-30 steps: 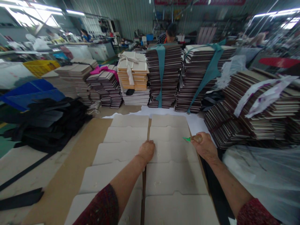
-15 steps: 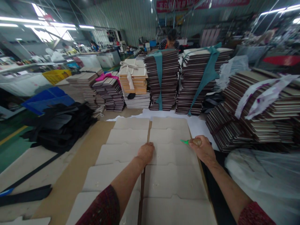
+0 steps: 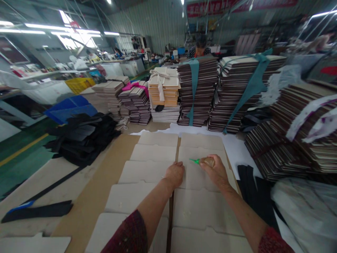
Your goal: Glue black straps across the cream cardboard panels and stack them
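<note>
My right hand (image 3: 216,170) grips a small brownish squeeze bottle (image 3: 209,161) with a green nozzle (image 3: 195,161). The nozzle points left, over one of the beige panels (image 3: 188,153) in the right-hand column. Whether its tip touches the panel I cannot tell. My left hand (image 3: 174,174) is closed, with its knuckles at the gap between the two columns; what its fingers hold, if anything, is hidden. The panels overlap in rows, each with a small notch along its edge. Small glossy spots (image 3: 186,213) show on some of them.
Tied stacks of brown-edged panels (image 3: 198,91) line the back, with more stacks (image 3: 279,140) at the right. Black strips (image 3: 81,137) are heaped at the left, near a blue-handled tool (image 3: 21,206). Clear plastic wrap (image 3: 302,207) lies at the right. A person sits behind the stacks.
My right hand has moved left with the bottle, from the panels' right edge to over their middle. The left hand stays at the gap. The whole view has shifted somewhat.
</note>
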`<state>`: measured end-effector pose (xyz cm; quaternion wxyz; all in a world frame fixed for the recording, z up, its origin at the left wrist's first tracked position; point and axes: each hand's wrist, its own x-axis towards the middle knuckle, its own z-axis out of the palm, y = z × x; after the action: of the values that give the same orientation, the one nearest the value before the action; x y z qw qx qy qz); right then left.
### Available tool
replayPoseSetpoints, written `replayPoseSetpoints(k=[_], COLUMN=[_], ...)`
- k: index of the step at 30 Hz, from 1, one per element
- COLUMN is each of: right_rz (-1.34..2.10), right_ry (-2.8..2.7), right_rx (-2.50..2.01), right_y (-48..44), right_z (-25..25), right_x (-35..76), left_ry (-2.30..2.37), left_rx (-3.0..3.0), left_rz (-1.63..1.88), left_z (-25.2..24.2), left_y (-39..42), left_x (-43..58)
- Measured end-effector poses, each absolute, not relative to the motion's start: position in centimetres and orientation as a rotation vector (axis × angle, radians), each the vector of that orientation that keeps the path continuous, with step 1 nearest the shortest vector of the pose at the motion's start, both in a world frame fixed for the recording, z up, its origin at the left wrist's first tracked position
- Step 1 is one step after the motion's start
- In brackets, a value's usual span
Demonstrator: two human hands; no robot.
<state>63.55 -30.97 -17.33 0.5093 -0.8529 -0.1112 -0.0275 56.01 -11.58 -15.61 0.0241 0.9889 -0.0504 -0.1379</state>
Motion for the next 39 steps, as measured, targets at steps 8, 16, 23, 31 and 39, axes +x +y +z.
replayPoseSetpoints(k=[8, 16, 23, 31, 39], right_rz=[-0.044, -0.049, -0.044, 0.026, -0.118], right_ry=[-0.360, -0.459, -0.528, -0.310, 0.026], right_rx=[-2.164, -2.378, -2.483, -2.100, -1.904], right_y=[-29.1, -28.2, -28.8, -28.7, -27.0], right_z=[-16.8, -15.2, -13.6, -15.7, -18.6], right_x=[63.4, 63.3, 64.1, 64.1, 67.2], left_ry=[-0.157, -0.159, -0.211, -0.174, -0.166], left_rx=[3.086, 3.101, 3.112, 3.105, 3.108], left_rz=[-0.465, -0.445, -0.437, -0.456, -0.450], left_z=[-14.6, -14.2, -14.5, -14.4, -14.7], left_y=[-11.7, -11.9, -11.7, -11.8, -11.7], left_x=[55.9, 55.8, 56.0, 56.1, 56.2])
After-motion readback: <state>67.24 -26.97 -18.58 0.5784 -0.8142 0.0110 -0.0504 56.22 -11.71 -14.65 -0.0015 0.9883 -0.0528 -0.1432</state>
